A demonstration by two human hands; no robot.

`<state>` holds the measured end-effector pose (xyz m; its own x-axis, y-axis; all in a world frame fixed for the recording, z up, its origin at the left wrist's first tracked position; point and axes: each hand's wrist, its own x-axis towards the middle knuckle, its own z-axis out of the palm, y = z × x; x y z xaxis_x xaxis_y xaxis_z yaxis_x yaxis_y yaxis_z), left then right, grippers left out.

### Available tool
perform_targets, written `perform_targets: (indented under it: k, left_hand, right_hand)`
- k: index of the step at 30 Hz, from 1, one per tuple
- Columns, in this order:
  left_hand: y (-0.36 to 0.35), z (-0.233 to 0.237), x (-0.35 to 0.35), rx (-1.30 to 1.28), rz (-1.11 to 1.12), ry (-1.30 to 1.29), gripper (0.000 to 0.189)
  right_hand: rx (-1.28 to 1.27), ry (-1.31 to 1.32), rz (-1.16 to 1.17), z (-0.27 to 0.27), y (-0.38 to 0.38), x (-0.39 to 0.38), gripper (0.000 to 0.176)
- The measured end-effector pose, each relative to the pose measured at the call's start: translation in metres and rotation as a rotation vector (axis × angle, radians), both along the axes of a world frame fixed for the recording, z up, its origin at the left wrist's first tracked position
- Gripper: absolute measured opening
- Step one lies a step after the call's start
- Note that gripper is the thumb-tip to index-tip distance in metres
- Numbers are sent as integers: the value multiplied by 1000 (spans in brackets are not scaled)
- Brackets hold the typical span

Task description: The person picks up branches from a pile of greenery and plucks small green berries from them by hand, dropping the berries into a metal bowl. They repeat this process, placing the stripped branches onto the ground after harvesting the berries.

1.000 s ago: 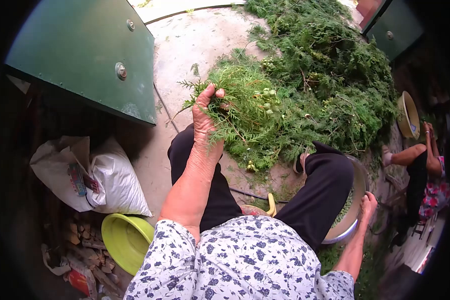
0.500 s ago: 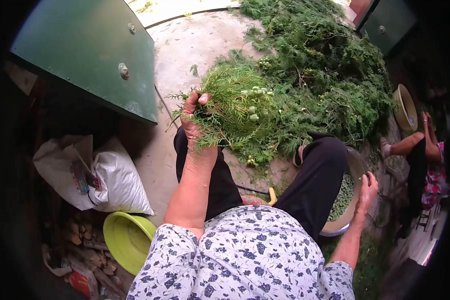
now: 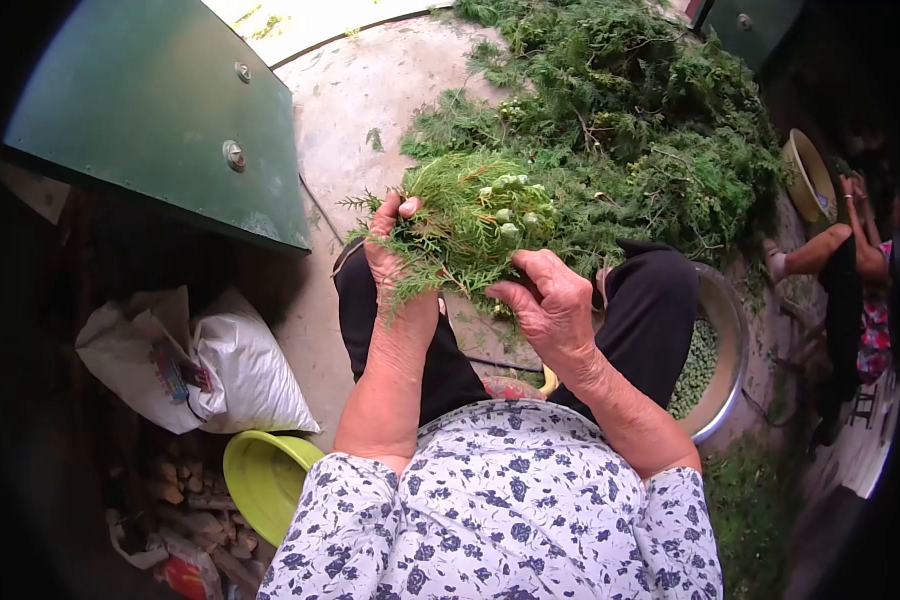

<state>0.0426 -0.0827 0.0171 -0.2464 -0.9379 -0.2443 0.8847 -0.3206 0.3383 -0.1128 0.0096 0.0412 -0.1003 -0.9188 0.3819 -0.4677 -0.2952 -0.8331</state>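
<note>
Largest in my feed is the heap [image 3: 650, 130] of cut green branches, spread over the concrete floor [image 3: 370, 90] ahead of the wearer's knees. At upper left a green metal door [image 3: 160, 110] with round bolt heads stands open. Below it a white sack [image 3: 255, 375] slumps beside a dark wall. At right, just past the right knee, a metal basin [image 3: 735, 310] sits on the ground with small green peas or berries in it. Beyond the basin, at the frame edge, another person [image 3: 855, 270] in a patterned top sits near a tan bowl [image 3: 805, 175]. A lime bowl [image 3: 260, 480] rests at lower left, just beside the sack and some split wood [image 3: 185, 520]. The sprig [image 3: 460, 220], a bushy flat-needled bunch, is held up over the lap, between the knees and the heap. The left hand [image 3: 395, 270] is clenched around its stems, thumb on top. The right hand [image 3: 550, 305] is at the sprig's lower right edge with fingers curled in against the foliage. I cannot tell whether they pinch anything. Pale green cones [image 3: 505, 205] cluster on the sprig's upper right. The sack carries a printed label [image 3: 175, 378] in red and blue, but the writing is too small for me to read.
</note>
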Motion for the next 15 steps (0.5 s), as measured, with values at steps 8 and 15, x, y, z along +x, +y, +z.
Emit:
perform_targets:
  k: [8,15]
  left_hand:
    - [7,-20,9,-57,33,-38,17]
    - [10,-47,12,-178,114,52,26]
  right_hand:
    - [-3,-28,-26,-10,1,10,20]
    - [-91,-27,-16,-10,4,13,20]
